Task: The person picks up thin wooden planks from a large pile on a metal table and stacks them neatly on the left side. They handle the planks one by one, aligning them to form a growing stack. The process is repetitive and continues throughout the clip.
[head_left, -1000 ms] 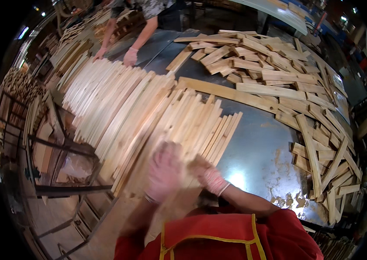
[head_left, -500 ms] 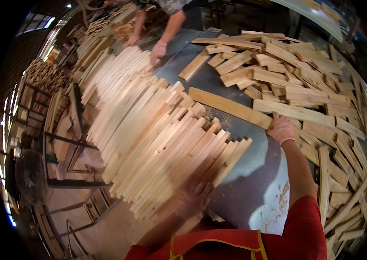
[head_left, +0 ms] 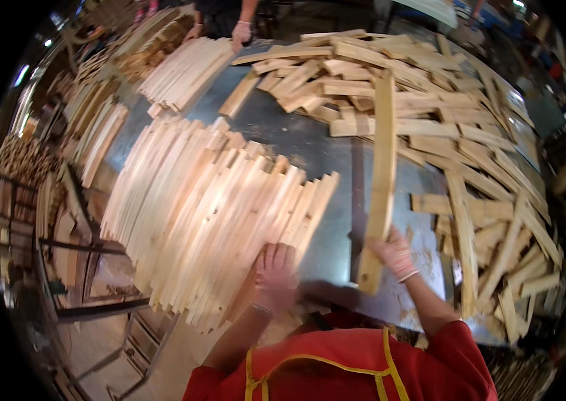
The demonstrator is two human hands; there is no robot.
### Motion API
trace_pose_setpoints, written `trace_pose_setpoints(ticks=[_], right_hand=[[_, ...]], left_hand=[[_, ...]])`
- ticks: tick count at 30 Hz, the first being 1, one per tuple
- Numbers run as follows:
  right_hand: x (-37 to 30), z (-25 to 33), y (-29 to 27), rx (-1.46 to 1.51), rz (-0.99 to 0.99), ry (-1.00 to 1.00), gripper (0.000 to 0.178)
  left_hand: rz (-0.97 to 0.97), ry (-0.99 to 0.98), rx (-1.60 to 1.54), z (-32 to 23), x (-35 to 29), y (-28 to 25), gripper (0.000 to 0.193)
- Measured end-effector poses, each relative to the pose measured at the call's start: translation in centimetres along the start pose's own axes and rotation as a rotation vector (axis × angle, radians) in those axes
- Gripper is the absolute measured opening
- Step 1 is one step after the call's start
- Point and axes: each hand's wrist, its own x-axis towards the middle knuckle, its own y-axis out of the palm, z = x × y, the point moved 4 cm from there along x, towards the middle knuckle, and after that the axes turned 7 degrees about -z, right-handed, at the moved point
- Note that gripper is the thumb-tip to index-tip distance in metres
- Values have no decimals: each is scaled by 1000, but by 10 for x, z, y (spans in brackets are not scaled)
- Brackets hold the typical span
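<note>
My right hand grips a long wooden board near its near end. The board points away from me, and its far end overlaps the loose heap in the picture. My left hand, in a thin pale glove like the right, lies on the near right end of a row of pale wooden slats. Its fingers are laid over the slats and hold nothing that I can see. The slats sit side by side with uneven ends.
A jumbled heap of boards covers the right and far side of the grey metal table. Across the table, a co-worker's gloved hands touch a second batch of slats. A dark metal frame stands at the left.
My right hand has drawn the board nearer and swung it from lying crosswise to pointing away from me. The co-worker's slats now sit apart from my row. My view has shifted.
</note>
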Motion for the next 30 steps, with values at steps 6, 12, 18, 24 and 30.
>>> trace_pose_setpoints(ticks=[6, 12, 18, 24, 30], right_hand=[[-153, -65, 141, -478, 265, 114, 62], [-124, 1, 96, -451, 230, -386, 47], [-29, -32, -138, -1233, -703, -149, 87], [-8, -23, -137, -1198, -815, -273, 91], [14, -54, -124, -276, -397, -287, 91]], left_hand=[[-61, -5, -117, -2, 1, -11, 80], [-50, 92, 11, -9, -17, 0, 86], [-165, 138, 10, -19, -16, -6, 87], [-100, 75, 100, -25, -4, -4, 85], [-70, 57, 69, -27, -2, -4, 81]])
